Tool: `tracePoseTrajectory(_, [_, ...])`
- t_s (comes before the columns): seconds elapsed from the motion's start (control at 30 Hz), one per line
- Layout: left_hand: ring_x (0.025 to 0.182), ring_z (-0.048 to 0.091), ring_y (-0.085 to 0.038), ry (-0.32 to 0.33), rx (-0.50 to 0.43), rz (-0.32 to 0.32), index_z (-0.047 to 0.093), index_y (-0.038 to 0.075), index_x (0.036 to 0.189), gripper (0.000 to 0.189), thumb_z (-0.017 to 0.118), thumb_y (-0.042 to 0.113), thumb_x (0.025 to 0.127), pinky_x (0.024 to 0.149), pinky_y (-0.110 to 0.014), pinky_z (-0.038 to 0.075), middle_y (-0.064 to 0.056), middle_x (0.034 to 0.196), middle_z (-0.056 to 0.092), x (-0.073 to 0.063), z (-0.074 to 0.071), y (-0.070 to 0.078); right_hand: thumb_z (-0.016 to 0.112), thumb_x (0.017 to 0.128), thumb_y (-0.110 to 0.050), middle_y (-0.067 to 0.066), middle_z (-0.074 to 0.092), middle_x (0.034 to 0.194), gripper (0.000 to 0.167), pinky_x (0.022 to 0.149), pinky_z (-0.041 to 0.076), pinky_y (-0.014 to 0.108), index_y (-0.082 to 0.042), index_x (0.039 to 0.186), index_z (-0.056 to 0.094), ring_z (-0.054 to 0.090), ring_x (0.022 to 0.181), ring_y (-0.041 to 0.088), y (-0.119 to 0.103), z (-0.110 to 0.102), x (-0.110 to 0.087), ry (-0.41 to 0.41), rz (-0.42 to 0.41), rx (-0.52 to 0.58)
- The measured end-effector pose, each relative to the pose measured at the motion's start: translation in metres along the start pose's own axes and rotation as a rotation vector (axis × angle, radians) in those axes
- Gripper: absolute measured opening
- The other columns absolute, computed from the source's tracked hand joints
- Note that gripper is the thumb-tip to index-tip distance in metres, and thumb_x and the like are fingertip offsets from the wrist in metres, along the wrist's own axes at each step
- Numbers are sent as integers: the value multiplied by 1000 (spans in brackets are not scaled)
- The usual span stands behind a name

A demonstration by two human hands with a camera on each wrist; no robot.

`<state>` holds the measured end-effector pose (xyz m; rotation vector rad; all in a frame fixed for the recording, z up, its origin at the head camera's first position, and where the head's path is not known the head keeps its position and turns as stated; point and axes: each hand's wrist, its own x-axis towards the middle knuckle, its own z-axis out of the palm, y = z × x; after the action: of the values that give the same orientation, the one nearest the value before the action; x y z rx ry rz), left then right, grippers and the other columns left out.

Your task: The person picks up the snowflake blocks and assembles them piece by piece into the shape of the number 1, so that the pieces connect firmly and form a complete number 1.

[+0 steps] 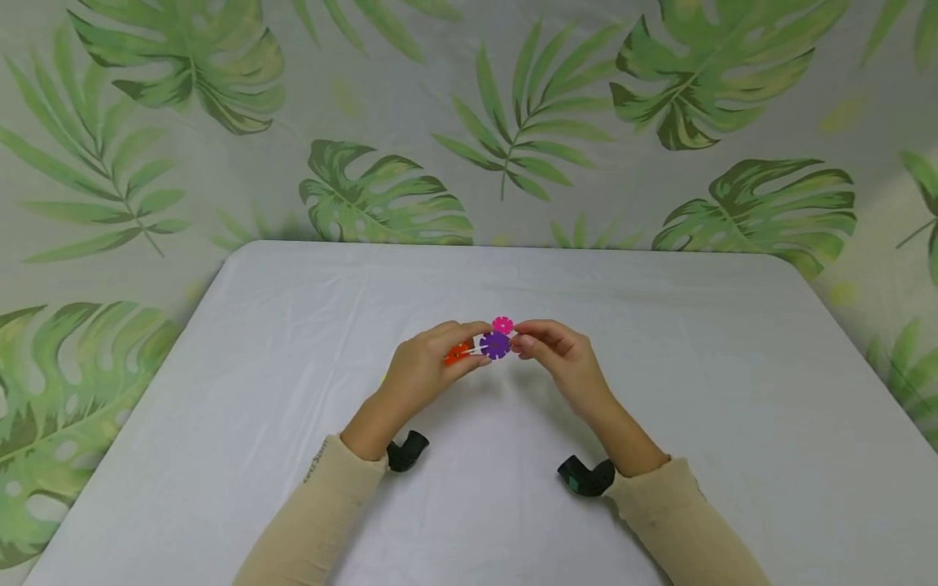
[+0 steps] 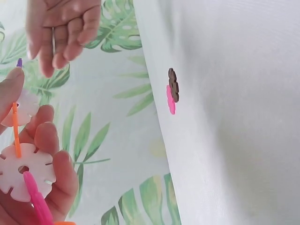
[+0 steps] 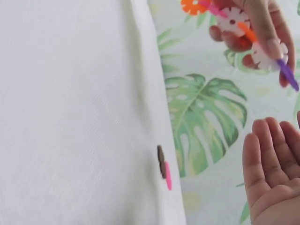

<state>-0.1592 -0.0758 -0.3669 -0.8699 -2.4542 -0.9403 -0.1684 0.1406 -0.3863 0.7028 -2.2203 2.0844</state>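
My left hand pinches a chain of interlocking snowflake discs between thumb and fingers. In the right wrist view the chain runs from an orange disc through a pink one and white discs to a purple disc at its end. The head view shows that purple disc face-on, beside the right fingertips. My right hand has loosely bent fingers there; in the right wrist view they look extended, with no disc seen in them. Whether they touch the purple disc is unclear.
A brown disc and a pink disc lie together on the white table, near its far edge in the wrist views. Black devices sit at both wrists. A leaf-patterned cloth hangs behind the table.
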Motion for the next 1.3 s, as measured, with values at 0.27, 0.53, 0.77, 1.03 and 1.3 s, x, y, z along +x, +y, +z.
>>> tracePoseTrajectory(0.27, [88,59,-9,-9,1,-30,62,19,114,39,71,28,77,73,-28,49,3,103,64,1,-3,-1,55,89,-5,27,52,116,32,88,42,26,9,117,50,50,108,32,12,-6,4,7,36,-20])
tracePoseTrajectory(0.53, [88,59,-9,-21,8,-29,62,18,114,39,69,31,79,73,-27,48,4,103,64,2,-5,-2,60,84,1,29,47,119,40,89,41,25,12,120,45,43,112,42,25,-11,14,-20,61,-18])
tracePoseTrajectory(0.77, [84,59,-9,-26,-4,-20,62,17,114,39,69,30,78,71,-27,49,2,101,64,2,-5,-3,63,81,5,29,50,116,43,88,42,30,13,119,46,48,108,39,35,-10,20,-49,97,-79])
tracePoseTrajectory(1.03, [83,59,-10,-8,0,-8,62,17,113,37,69,29,79,69,-27,49,0,99,65,3,-9,-5,68,80,-8,14,57,110,42,85,45,33,1,117,53,54,99,25,58,-9,27,-30,154,-319])
tracePoseTrajectory(1.3, [87,59,-12,-11,25,-41,62,18,115,38,68,30,79,70,-28,49,2,103,64,1,-14,-11,69,79,-7,11,59,106,37,81,45,34,-4,114,55,55,93,22,61,-4,30,-7,193,-442])
